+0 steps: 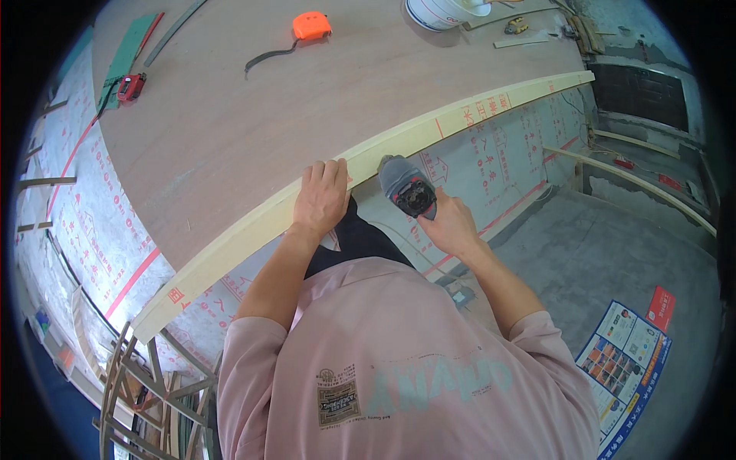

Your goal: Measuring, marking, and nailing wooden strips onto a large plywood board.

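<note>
A long pale wooden batten (pixel 460 111) runs diagonally along the near edge of a brown board (pixel 199 115). My left hand (pixel 322 195) grips the batten from above, fingers bent over it. My right hand (pixel 448 222) holds a grey-and-black power drill (pixel 408 190) whose nose touches or nearly touches the batten's near side, just right of my left hand.
On the board lie an orange tape measure (pixel 311 26), a red one (pixel 131 87) by a green strip (pixel 125 60), a white bucket (pixel 429 14) and offcuts (pixel 521 42). Wooden frames (pixel 149 383) stand lower left, printed sheets (pixel 621 376) lower right.
</note>
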Tool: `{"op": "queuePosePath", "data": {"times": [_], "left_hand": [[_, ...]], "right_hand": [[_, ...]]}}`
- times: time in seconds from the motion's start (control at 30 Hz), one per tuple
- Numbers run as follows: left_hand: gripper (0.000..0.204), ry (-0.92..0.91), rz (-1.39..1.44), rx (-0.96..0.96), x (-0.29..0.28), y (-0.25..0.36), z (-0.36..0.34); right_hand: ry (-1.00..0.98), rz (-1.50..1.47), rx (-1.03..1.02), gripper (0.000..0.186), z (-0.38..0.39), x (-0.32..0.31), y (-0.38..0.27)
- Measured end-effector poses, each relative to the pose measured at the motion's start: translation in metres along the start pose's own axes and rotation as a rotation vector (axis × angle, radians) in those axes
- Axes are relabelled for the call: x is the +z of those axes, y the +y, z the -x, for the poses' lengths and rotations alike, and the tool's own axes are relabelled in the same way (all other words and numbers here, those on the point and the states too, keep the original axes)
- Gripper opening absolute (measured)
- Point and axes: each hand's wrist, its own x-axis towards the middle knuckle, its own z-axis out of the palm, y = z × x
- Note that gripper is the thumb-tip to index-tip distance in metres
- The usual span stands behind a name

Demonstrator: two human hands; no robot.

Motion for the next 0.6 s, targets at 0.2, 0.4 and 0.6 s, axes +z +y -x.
{"op": "queuePosePath", "data": {"times": [0.2,0.4,0.6], "left_hand": [[0.055,0.018,-0.007,0.009,0.003,0.001,-0.001],[0.058,0.038,0.043,0.005,0.000,-0.010,0.009],[0.056,0.075,0.030,-0.004,-0.033,-0.036,0.050]], "right_hand": [[0.025,-0.074,0.023,0.038,0.005,0.011,0.006],[0.014,-0.115,-0.020,0.038,0.020,0.012,0.007],[0.033,-0.155,0.026,0.032,0.036,0.010,-0.004]]}}
